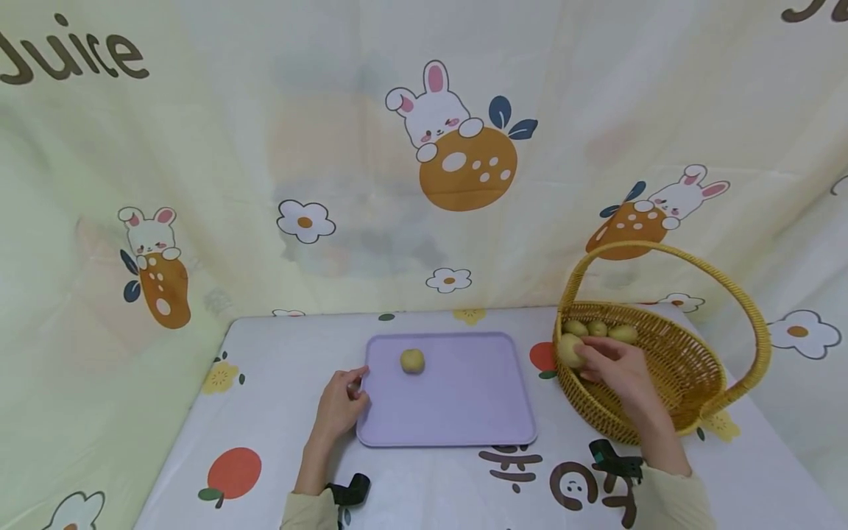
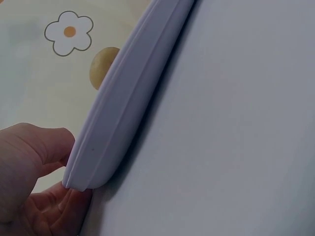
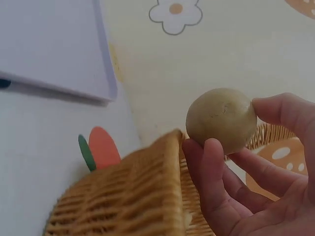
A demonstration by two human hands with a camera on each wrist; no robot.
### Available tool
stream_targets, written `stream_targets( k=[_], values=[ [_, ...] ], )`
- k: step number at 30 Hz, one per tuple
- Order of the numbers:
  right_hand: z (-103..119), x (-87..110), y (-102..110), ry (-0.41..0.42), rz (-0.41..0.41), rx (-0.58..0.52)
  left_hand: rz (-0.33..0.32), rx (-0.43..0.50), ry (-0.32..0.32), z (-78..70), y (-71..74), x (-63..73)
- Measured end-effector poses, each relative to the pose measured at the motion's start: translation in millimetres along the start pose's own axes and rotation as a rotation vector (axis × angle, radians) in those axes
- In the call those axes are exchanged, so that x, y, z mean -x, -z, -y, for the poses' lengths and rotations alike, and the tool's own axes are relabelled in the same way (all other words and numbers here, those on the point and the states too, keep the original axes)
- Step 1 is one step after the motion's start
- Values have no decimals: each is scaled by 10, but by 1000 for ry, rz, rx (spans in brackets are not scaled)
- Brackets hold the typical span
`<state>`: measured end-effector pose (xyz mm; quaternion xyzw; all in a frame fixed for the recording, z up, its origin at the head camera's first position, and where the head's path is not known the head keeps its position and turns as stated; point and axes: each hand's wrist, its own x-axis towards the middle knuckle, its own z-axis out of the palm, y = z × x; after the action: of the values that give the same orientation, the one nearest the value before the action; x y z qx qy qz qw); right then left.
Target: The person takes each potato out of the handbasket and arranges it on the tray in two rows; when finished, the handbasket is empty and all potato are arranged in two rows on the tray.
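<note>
My right hand [image 1: 621, 370] pinches a round, yellowish-tan potato [image 3: 219, 118] between thumb and fingers. In the head view it is over the left rim of a wicker basket [image 1: 682, 368]. Several more potatoes [image 1: 598, 328] lie in the basket's far left part. A lilac tray [image 1: 453, 401] rests on the table to the left of the basket, with a single potato [image 1: 412, 361] toward its upper left. At the tray's left edge, my left hand [image 1: 339, 405] grips the rim, thumb above and fingers below in the left wrist view.
The basket's tall arched handle [image 1: 732, 294] rises over its right side. Behind the table [image 1: 291, 353], a printed cloth [image 1: 358, 147] hangs like a wall. The tablecloth carries printed fruit and lettering.
</note>
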<state>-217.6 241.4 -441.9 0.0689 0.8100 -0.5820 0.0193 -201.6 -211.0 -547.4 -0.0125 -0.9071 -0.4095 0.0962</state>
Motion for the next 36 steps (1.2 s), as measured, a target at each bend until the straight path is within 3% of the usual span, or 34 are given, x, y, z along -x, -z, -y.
stream_targets(
  k=[17, 36],
  values=[
    [108, -82, -322, 1, 43, -90, 11, -3, -5, -55, -4, -21],
    [135, -159, -922, 72, 86, -77, 15, -1, 3, -19, -6, 26]
  ],
)
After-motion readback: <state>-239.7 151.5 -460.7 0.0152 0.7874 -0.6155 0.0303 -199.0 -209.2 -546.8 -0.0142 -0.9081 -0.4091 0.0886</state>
